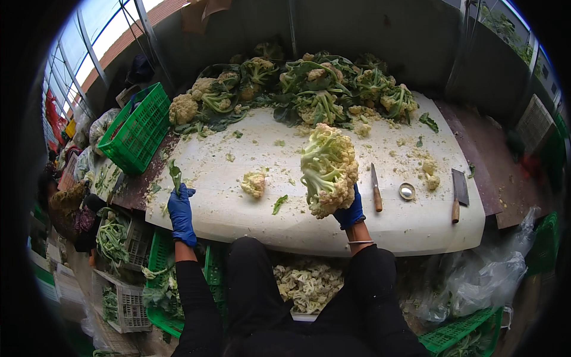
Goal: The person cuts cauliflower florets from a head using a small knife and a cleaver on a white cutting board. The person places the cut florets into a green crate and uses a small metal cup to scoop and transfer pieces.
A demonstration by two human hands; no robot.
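Note:
My right hand [350,211], in a blue glove, holds a large cauliflower head [330,172] above the white work surface [232,201]; its cut stems face left. My left hand [181,214], gloved too, grips a green leaf piece [175,175] over the table's left side. Between them a loose floret [253,184] and a leaf scrap [279,204] lie on the surface. Right of my right hand are a knife with a wooden handle [376,189], a small round metal dish [407,191] and a cleaver [458,194].
Untrimmed cauliflowers [319,89] are heaped along the back. A green crate [136,129] stands at the left edge. Cut florets [308,285] fill a container between my legs. Leaves lie in a lower green crate [163,323]. Another person [73,214] is far left.

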